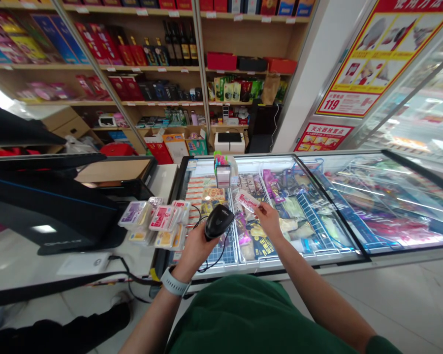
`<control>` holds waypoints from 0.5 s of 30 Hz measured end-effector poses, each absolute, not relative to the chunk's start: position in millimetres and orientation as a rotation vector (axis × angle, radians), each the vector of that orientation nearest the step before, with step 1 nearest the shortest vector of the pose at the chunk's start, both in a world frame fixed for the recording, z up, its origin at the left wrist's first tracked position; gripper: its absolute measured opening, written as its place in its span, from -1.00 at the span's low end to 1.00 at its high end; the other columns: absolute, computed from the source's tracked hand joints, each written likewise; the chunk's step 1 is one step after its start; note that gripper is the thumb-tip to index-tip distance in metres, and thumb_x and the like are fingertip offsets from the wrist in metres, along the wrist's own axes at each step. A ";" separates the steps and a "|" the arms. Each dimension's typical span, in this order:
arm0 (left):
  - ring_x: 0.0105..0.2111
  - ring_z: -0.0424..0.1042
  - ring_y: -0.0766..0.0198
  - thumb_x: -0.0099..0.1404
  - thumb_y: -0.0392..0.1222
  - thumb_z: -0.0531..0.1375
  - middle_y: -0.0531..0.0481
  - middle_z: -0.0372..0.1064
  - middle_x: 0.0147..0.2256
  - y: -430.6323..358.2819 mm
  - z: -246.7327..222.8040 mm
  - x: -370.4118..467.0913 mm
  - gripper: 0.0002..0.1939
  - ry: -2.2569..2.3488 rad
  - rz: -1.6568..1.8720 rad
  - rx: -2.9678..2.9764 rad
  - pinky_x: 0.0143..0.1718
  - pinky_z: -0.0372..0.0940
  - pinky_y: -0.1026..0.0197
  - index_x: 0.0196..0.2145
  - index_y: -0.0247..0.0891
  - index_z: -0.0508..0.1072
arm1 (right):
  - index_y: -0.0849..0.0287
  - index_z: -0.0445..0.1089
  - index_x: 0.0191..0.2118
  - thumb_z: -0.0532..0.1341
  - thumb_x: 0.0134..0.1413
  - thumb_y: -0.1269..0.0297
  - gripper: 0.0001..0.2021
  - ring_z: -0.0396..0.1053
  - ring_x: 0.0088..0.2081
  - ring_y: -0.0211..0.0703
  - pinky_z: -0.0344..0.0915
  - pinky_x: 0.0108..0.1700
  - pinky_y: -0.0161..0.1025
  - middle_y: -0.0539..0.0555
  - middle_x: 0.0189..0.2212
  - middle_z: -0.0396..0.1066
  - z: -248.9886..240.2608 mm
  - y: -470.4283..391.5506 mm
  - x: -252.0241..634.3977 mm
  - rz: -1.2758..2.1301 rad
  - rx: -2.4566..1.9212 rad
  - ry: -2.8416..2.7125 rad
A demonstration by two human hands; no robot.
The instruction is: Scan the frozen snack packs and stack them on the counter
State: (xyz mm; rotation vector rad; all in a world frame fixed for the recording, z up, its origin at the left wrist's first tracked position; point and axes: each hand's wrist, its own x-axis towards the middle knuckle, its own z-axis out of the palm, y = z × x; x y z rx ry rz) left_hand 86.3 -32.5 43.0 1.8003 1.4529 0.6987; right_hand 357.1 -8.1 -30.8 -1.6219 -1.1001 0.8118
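My left hand point(200, 246) is wrapped round a black handheld scanner point(219, 221), whose cable hangs down beside it. A small clear pack with a red and white label point(247, 200) is pinched in my right hand point(268, 216), to the right of the scanner. Both hands are above the glass top of a chest freezer point(276, 265). Several clear packs with purple, red and yellow labels point(162, 218) are stacked left of the scanner, at the counter's edge and over the freezer's left side.
A black checkout terminal point(59, 211) and a white box point(84, 263) stand on the counter at left. Another person's dark-clothed leg point(107, 322) is at the lower left. Stocked shelves point(151, 69) rise behind the freezer, beside a white pillar point(306, 73).
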 end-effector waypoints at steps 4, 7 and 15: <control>-0.25 0.56 0.07 0.12 -0.27 0.30 -0.05 0.59 -0.29 -30.9 41.7 87.1 -0.73 1.434 0.693 1.786 -0.26 0.35 0.19 -0.17 -0.27 0.51 | 0.24 0.50 -0.13 0.27 0.01 -0.15 -0.48 0.45 -0.42 -0.10 0.41 -0.30 -0.19 0.07 -0.43 0.51 -28.8 -5.3 353.0 0.812 -1.615 -1.071; -0.24 0.56 0.08 0.14 -0.28 0.30 -0.06 0.59 -0.29 -30.4 42.1 87.7 -0.75 1.401 0.697 1.785 -0.25 0.35 0.19 -0.18 -0.27 0.51 | 0.23 0.50 -0.14 0.27 0.03 -0.11 -0.52 0.45 -0.43 -0.11 0.41 -0.30 -0.19 0.07 -0.43 0.51 -28.2 -4.5 351.0 0.810 -1.598 -1.080; -0.26 0.56 0.08 0.13 -0.27 0.31 -0.08 0.59 -0.30 -30.2 41.4 89.9 -0.78 1.401 0.668 1.811 -0.25 0.34 0.17 -0.21 -0.29 0.52 | 0.20 0.50 -0.10 0.24 0.07 -0.05 -0.57 0.47 -0.41 -0.10 0.44 -0.29 -0.18 0.05 -0.40 0.52 -31.9 -3.2 350.2 0.782 -1.619 -1.087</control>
